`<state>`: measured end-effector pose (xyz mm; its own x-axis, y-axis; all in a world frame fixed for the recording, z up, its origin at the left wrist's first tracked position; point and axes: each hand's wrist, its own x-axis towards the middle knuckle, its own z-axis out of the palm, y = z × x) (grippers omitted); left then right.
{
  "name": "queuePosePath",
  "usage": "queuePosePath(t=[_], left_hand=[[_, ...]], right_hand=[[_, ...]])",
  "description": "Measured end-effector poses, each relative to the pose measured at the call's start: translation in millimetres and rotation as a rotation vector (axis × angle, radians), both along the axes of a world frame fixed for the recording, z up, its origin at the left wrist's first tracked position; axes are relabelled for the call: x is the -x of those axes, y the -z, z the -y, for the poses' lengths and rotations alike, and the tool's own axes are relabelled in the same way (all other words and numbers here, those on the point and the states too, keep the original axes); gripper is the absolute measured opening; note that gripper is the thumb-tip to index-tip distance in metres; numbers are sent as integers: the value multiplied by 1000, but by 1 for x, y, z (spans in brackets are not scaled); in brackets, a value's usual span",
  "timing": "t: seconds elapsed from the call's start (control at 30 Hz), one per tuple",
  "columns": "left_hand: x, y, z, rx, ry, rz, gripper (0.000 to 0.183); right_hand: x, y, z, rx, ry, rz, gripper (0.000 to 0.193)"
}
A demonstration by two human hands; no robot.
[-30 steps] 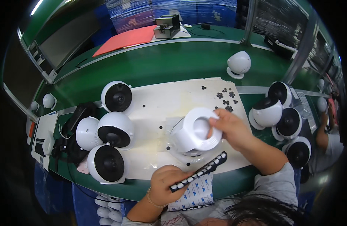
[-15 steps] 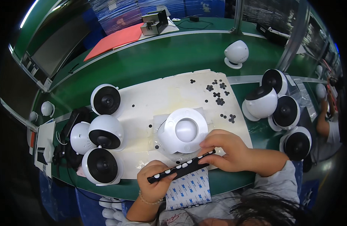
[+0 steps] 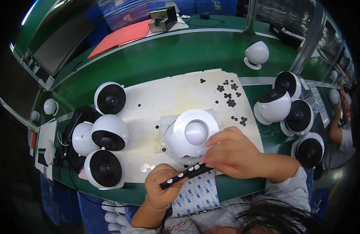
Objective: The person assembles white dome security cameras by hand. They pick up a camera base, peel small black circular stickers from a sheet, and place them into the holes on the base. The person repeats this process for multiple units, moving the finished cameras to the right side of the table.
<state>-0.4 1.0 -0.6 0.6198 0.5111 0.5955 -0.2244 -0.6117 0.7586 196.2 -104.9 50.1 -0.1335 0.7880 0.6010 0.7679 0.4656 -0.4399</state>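
My left hand is closed around the left end of a folded sheet of round black stick-on pads. White spots show along its fold, and its white liner with blue print hangs below. My right hand is closed at the sheet's right end; its slightly blurred fingertips are at the upper edge, and its palm hides that end. Just beyond the fingers, a white ball-shaped camera lies with its ring-shaped base facing up, on a clear plastic wrap. Neither hand holds the camera.
White cameras with black fronts cluster at left, and more at right. Another white camera stands at the back. Loose black pads dot the pale work sheet. A person's arm shows at far right.
My right fingers have shifted along the pad sheet's upper edge toward its middle, covering its right end. The left hand has moved slightly right and up. The view has shifted a little.
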Motion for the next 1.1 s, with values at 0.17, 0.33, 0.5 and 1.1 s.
queuePosePath(t=[0.17, 0.33, 0.5, 1.1], left_hand=[[5, 1, 1, 10, -24, -66, 30], [3, 0, 1, 6, 3, -82, 27], [-2, -7, 1, -54, 26, -72, 25], [2, -3, 3, -473, -143, -338, 26]], right_hand=[[-1, 4, 5, -129, -34, 114, 31], [11, 2, 0, -220, -145, -121, 36], [24, 8, -9, -113, -296, -48, 36], [-23, 0, -46, 164, -81, -760, 55]])
